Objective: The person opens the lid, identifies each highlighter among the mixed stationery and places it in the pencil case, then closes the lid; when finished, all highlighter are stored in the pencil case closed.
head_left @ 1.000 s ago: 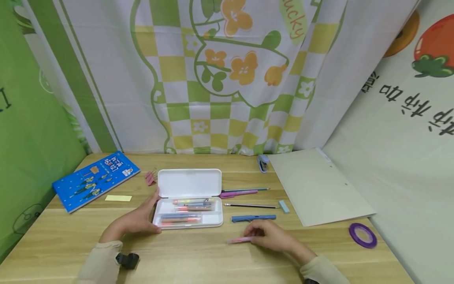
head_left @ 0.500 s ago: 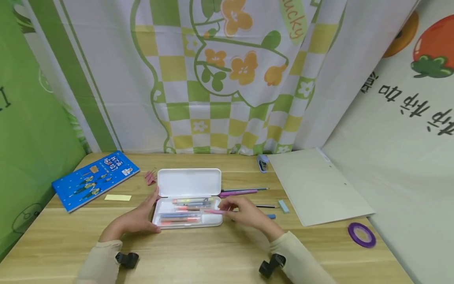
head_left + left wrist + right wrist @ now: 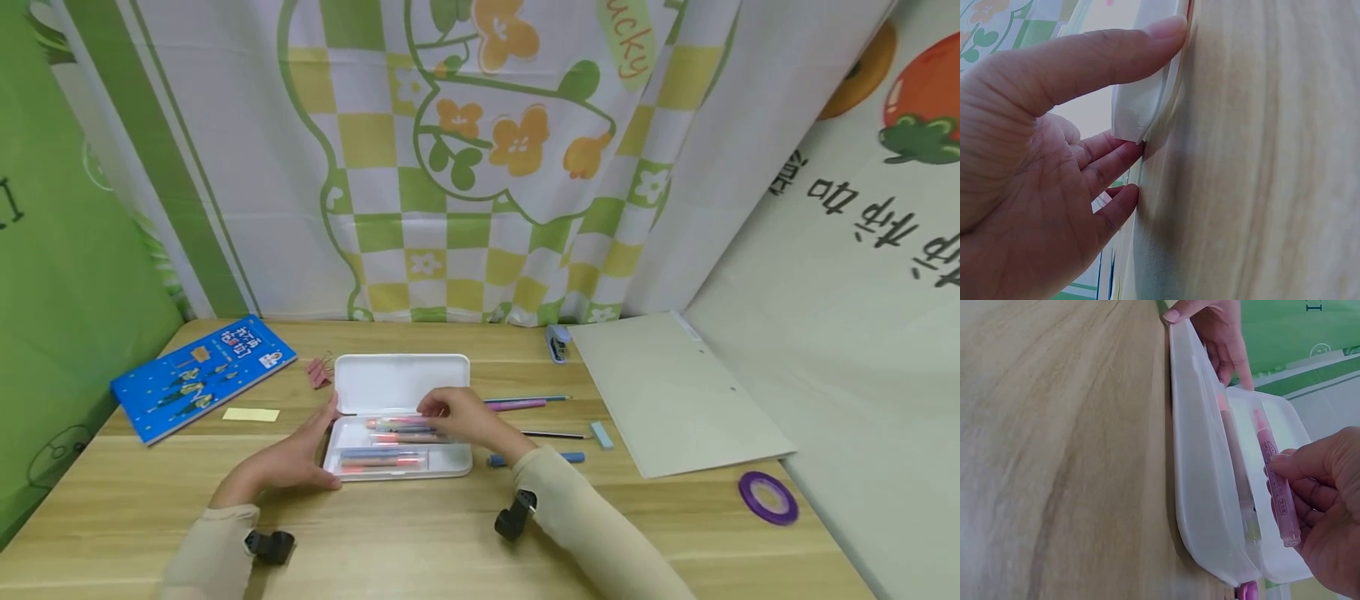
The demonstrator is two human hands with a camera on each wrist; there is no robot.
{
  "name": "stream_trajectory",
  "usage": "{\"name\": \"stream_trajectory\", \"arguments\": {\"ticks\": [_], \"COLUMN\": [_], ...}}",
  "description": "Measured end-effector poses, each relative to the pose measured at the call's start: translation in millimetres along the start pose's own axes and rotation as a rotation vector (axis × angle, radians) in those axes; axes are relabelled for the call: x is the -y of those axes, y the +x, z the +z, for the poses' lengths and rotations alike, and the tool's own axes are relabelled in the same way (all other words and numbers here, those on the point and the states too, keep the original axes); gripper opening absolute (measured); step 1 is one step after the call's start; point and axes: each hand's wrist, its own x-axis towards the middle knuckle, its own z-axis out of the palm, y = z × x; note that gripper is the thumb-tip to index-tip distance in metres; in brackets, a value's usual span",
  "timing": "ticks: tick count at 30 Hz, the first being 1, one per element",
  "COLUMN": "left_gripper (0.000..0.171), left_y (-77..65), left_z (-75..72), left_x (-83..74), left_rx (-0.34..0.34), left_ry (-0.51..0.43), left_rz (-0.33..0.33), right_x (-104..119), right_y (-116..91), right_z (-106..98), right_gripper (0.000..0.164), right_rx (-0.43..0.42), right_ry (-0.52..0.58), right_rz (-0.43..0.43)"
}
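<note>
A white pencil case (image 3: 402,382) stands with its lid up. My left hand (image 3: 291,457) holds its left end, thumb at the front wall and fingers round the side and back. In the right wrist view my right hand (image 3: 1329,500) pinches a pink marker (image 3: 1279,487) between thumb and fingers. From the head view that hand (image 3: 467,419) is over the back right of the tray, largely covering the marker. Several pens (image 3: 384,460) lie in the front compartment, and more pens (image 3: 401,437) lie in the back one.
Right of the case lie a blue pen (image 3: 547,458), a black pencil (image 3: 558,434), a purple pen (image 3: 525,404) and an eraser (image 3: 602,436). A stapler (image 3: 557,343), a folder (image 3: 678,400) and purple tape (image 3: 768,498) are farther right. At left are a book (image 3: 204,379), sticky notes (image 3: 251,414) and a binder clip (image 3: 319,372).
My right hand has carried the pink marker leftward and back from the table in front of the blue pen to over the case's back compartment. The left hand stays at the case.
</note>
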Motion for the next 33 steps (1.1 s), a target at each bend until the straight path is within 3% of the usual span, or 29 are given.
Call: {"name": "stream_trajectory", "arguments": {"ticks": [14, 23, 33], "left_gripper": [0.128, 0.129, 0.128], "left_y": [0.3, 3.0, 1.8], "left_z": [1.1, 2.6, 2.4], "left_x": [3.2, 7.6, 6.2], "left_rx": [-0.015, -0.022, -0.028], "left_ry": [0.004, 0.003, 0.005], "left_rz": [0.012, 0.027, 0.034], "right_x": [1.6, -5.8, -6.9], "right_y": [8.2, 3.7, -7.7], "right_z": [9.9, 6.2, -24.7], "right_gripper": [0.011, 0.013, 0.018], "right_rx": [-0.018, -0.043, -0.089], "right_ry": [-0.031, 0.141, 0.347], "right_rz": [-0.072, 0.022, 0.072]}}
